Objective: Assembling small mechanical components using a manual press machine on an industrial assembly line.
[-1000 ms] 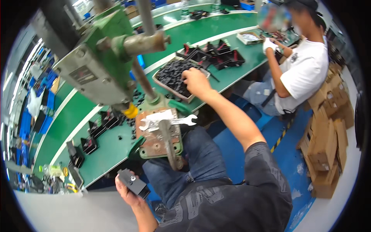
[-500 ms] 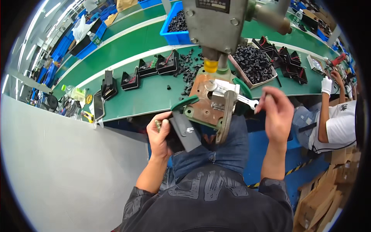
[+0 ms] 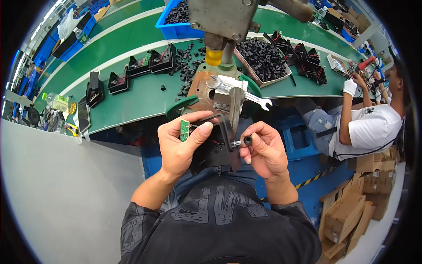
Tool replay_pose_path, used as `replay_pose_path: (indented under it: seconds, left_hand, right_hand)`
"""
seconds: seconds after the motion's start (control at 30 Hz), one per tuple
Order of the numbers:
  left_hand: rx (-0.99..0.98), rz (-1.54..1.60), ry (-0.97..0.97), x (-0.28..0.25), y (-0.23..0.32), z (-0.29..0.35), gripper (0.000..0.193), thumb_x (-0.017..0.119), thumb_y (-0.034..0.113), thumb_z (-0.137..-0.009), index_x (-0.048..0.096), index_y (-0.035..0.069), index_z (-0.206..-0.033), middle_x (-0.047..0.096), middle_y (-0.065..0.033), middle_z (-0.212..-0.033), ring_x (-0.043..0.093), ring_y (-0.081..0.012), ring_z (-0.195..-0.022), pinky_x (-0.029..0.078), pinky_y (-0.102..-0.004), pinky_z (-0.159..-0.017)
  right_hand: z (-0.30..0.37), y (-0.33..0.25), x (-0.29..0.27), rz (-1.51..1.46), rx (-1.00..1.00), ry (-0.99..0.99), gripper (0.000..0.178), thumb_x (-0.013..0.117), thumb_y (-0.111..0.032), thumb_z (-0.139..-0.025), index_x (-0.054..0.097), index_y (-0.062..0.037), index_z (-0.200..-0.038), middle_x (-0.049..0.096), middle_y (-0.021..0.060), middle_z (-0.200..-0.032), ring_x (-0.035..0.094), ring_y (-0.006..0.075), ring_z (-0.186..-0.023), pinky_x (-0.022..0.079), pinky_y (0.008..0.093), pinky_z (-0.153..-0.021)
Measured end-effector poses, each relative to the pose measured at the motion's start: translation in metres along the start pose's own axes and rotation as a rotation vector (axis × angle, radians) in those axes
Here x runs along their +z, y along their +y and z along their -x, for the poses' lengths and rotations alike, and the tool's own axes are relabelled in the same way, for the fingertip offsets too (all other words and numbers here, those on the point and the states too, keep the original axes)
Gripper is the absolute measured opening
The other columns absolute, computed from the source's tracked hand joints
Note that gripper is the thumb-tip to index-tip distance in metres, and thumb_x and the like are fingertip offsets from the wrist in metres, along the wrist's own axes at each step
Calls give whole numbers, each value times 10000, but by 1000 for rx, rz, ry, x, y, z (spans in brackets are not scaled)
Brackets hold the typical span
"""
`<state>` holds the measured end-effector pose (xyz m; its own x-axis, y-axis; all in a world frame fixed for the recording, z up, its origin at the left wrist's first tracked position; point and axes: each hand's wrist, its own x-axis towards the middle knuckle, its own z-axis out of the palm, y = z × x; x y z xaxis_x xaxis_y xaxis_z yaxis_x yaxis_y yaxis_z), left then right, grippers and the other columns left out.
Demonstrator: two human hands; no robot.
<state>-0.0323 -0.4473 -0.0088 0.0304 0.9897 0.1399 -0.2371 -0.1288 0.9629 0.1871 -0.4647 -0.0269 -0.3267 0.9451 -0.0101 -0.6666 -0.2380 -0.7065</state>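
Press (image 3: 220, 20) stood at upper centre. Black housing (image 3: 206, 155) was mid-frame, clamped between thumb and fingers of left hand (image 3: 176, 147). Right hand (image 3: 269, 154), right of centre, pinched black cap (image 3: 248, 140) beside housing's metal shaft (image 3: 236, 144); cap-shaft contact could not be told.

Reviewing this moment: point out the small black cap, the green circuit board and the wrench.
Black cap (image 3: 248, 140): head view, on its round end facing the camera.
Circuit board (image 3: 185, 131): head view, mid-face of the green part that shows.
Wrench (image 3: 255, 98): head view, on the shank near its open end.
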Motion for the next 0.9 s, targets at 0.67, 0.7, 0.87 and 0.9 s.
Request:
replay_pose_path:
  seconds: [0.67, 0.7, 0.87, 0.9]
  left_hand:
    - [394, -435, -12, 7, -2, -4, 281, 832, 101, -807, 743, -43, -1031, 742, -154, -905, 705, -229, -812, 526, -307, -751]
    - [476, -460, -13, 7, -2, -5, 295, 838, 64, -760, 740, -48, -1014, 734, -168, -891, 701, -278, -788, 527, -336, -741]
    - [686, -559, -11, 11, 1, -1, 355, 815, -6, -672, 726, -59, -1011, 727, -169, -888, 680, -294, -748, 533, -348, -696]
    - [703, -606, 0, 11, 3, 3, 362, 815, -6, -672, 724, -61, -1018, 726, -170, -898, 680, -299, -751, 537, -349, -697]
  right_hand:
    - [5, -6, 8, 474, -170, 119, 158, 665, -80, -976, 689, 67, -1028, 677, 105, -810, 645, 122, -653, 495, 231, -514]
    - [6, -9, 15, 645, -211, 146, 148, 675, -71, -966, 690, 70, -1006, 683, 109, -826, 640, 117, -645, 487, 223, -510]
    - [13, -12, 35, 1084, -432, 238, 64, 695, 37, -892, 724, 37, -949, 681, 98, -769, 639, 133, -612, 479, 252, -529]
    - [13, -9, 36, 1134, -479, 249, 87, 710, 60, -852, 719, 28, -932, 692, 123, -782, 665, 201, -628, 503, 292, -556]
